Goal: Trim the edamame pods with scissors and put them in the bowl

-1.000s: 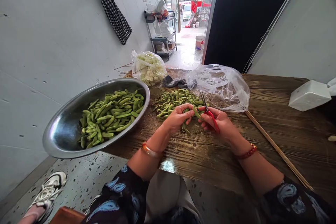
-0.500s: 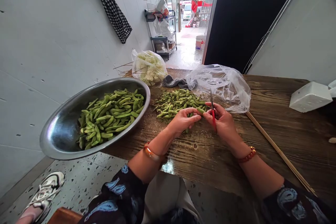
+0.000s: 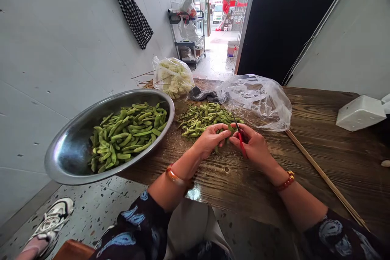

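Between finger and thumb my left hand (image 3: 211,138) pinches a green edamame pod (image 3: 230,129), partly covered by the fingers. My right hand (image 3: 252,146) is closed around red-handled scissors (image 3: 240,138), whose dark blades point up and away beside the pod. Just beyond both hands lies a heap of edamame pods and trimmings (image 3: 201,120) on the wooden table (image 3: 243,183). To the left, a wide steel basin (image 3: 67,152) holds many green pods (image 3: 128,134).
Behind the heap are a bag of cauliflower (image 3: 173,79), a grey cloth (image 3: 202,94) and a crumpled clear plastic bag (image 3: 258,99). Long wooden skewers (image 3: 327,178) lie at right, and a white box (image 3: 359,113) sits farther right. A shelf cart (image 3: 189,40) stands by the doorway.
My right hand has shifted slightly left and down, and the scissors now lean more to the left. Both hands are closer together around the pod.
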### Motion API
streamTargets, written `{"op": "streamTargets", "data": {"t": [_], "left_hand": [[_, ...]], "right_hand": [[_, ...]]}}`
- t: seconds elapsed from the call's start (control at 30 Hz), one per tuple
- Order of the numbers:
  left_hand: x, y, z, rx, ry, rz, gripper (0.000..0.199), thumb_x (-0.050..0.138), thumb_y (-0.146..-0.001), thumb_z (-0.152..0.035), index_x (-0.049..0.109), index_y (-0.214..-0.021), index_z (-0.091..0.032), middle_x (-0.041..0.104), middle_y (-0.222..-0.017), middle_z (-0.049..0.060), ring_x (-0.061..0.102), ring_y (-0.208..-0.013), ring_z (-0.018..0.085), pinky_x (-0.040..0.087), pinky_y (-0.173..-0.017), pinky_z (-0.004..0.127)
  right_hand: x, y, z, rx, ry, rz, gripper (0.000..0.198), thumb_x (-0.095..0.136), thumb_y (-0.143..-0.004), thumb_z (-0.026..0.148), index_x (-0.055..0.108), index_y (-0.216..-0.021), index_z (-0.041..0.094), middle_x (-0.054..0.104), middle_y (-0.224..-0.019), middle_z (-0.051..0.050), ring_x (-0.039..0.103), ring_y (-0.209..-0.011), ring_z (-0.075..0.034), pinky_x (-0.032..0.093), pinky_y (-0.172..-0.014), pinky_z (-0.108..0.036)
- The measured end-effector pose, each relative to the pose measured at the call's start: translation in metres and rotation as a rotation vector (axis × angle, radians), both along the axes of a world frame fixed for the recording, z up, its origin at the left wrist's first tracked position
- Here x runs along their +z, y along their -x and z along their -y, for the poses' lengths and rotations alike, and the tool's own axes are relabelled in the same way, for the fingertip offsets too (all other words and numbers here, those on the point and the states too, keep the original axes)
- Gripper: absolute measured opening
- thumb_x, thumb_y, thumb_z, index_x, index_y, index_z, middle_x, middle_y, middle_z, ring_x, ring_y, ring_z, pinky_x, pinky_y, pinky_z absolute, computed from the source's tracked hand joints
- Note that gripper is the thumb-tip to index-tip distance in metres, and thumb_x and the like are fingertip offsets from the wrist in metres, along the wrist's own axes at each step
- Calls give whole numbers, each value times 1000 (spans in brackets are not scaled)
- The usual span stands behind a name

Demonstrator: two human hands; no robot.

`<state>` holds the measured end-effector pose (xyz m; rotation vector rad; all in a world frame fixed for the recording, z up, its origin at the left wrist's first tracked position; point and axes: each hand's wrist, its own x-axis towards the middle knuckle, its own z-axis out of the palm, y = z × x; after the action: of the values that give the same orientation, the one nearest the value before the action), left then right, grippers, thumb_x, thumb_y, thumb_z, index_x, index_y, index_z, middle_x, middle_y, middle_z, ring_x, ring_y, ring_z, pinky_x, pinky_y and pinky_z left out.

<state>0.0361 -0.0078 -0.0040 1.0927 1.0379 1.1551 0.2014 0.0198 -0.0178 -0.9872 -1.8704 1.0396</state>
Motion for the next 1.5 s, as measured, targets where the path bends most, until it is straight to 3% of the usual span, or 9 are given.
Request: {"op": "streamTargets", "data": {"t": [0.2,0.37,0.57,0.7,0.9,1.0,1.33,1.43,1.5], "left_hand": [[5,6,0,1,-39,-22,35,67,-75,-45,58,-79,-12,60,-71,0,38,-43,0,25,-40,16],[7,8,1,49,-53,-111,34,69,-73,-43,63,-83,-11,59,-64,-1,36,-42,2,25,-40,17],[9,8,3,-5,-92,-237,31,66,-75,-41,66,-80,-10,53,-57,-3,35,-40,2,25,-39,18],[8,8,3,0,-94,-292,28,66,-75,-38,67,-80,-11,50,-53,-5,33,-39,3,25,-40,19],[7,10,-2,94,-289,-471,18,69,-71,-30,71,-74,-12,65,-72,3,55,-68,12,42,-65,22],[6,12,-3,73,-276,-518,19,68,-71,-30,72,-73,-12,66,-72,4,56,-71,13,42,-68,24],[7,12,0,41,-94,-316,25,72,-67,-35,65,-68,-11,52,-55,-2,40,-49,5,29,-47,19],[5,13,-1,68,-21,-182,29,72,-69,-38,59,-72,-13,45,-49,-6,33,-40,3,23,-40,17],[3,14,-3,101,1,-61,31,73,-68,-38,56,-76,-14,49,-53,-6,35,-38,2,23,-39,16]], "right_hand": [[2,-9,-7,41,-125,166,52,67,-77,46,62,-118,14,67,-80,-4,58,-68,-17,48,-67,-30],[1,-12,-8,73,-217,232,50,70,-75,43,63,-116,15,69,-87,-5,62,-75,-19,49,-73,-31],[-1,-11,-7,105,-172,230,55,67,-77,45,61,-121,13,69,-91,-7,62,-78,-20,50,-74,-32],[2,-12,-6,84,-203,256,48,62,-80,46,65,-115,13,67,-81,-5,58,-70,-18,47,-66,-29],[4,-16,-8,99,-221,294,47,62,-80,47,69,-112,13,65,-74,-3,52,-62,-15,42,-61,-27],[4,-16,-8,120,-209,305,47,64,-79,46,69,-112,13,66,-75,-3,53,-63,-15,42,-61,-27],[5,-16,-10,199,-196,349,34,61,-80,47,73,-94,18,59,-63,1,46,-57,-13,37,-54,-24],[2,-16,-11,117,-182,314,41,61,-79,49,72,-103,17,62,-66,0,50,-59,-14,40,-56,-25],[0,-15,-12,39,-174,282,45,61,-79,50,71,-107,15,63,-67,-1,52,-60,-14,41,-58,-26]]}}
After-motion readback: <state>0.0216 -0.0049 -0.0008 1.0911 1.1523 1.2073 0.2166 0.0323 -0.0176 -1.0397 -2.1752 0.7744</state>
